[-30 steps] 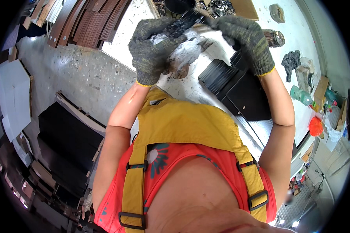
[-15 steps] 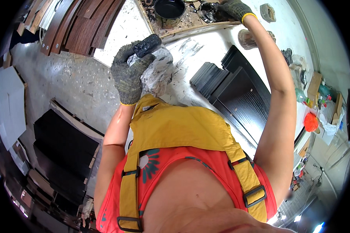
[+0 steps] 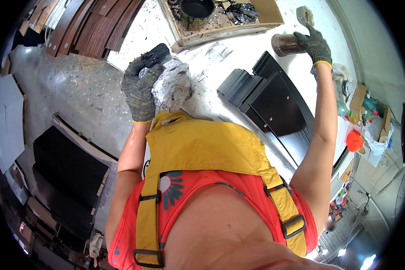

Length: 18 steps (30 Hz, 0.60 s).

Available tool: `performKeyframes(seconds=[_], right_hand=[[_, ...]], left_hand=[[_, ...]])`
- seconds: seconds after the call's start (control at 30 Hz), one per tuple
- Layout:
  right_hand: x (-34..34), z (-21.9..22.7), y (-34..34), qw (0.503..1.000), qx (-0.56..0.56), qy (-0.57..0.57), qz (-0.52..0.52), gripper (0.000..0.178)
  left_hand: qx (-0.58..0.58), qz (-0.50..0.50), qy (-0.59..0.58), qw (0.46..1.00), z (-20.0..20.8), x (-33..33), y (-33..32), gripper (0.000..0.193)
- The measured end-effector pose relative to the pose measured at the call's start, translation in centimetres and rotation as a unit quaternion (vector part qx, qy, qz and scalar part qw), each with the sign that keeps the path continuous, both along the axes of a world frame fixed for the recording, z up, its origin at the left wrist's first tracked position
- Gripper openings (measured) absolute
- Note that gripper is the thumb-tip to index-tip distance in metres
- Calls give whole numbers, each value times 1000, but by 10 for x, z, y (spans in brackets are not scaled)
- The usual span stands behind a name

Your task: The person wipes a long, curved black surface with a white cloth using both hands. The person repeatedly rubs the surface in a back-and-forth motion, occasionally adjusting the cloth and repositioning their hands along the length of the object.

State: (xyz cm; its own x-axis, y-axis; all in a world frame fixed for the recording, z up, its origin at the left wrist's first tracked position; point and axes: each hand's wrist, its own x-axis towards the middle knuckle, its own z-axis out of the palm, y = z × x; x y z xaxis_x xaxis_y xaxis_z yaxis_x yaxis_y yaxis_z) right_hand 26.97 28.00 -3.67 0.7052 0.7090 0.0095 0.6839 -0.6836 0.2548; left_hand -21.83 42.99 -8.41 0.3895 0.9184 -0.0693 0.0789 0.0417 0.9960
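My left hand (image 3: 140, 87), in a dark grey knitted glove, is closed around a crumpled greyish-white wad (image 3: 174, 85), cloth or paper. A glossy black, paint-smeared lump (image 3: 155, 54) sits at its fingertips; its kind is unclear. My right hand (image 3: 316, 45), gloved alike, reaches out at the far right with thumb and a finger apart. It overlaps the end of a brown cylinder (image 3: 285, 45) lying on its side; whether it touches is unclear. Between the hands, black boards (image 3: 279, 103) lie stacked on the white table (image 3: 207, 96).
A shallow wooden tray (image 3: 229, 35) at the far side holds a pot of black paint (image 3: 196, 13) and black-smeared scraps (image 3: 242, 13). Brown wood-grain boards (image 3: 99, 31) lie at far left. A translucent roll-like object (image 3: 305, 15) stands far right. Black panels (image 3: 67, 166) stand low left.
My right hand has left the tray's black scraps and moved right and nearer, over to the brown cylinder. My left hand keeps its hold, the black lump tilting slightly.
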Motion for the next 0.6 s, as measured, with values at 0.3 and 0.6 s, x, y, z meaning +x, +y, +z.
performKeyframes(seconds=[0.3, 0.6], right_hand=[[-19, 60, -25, 992, 122, -9, 33, 56], [-185, 107, 112, 848, 356, 113, 376, 42]], left_hand=[[-29, -8, -41, 999, 14, -12, -6, 34], [-53, -2, -97, 994, 19, -20, -18, 33]])
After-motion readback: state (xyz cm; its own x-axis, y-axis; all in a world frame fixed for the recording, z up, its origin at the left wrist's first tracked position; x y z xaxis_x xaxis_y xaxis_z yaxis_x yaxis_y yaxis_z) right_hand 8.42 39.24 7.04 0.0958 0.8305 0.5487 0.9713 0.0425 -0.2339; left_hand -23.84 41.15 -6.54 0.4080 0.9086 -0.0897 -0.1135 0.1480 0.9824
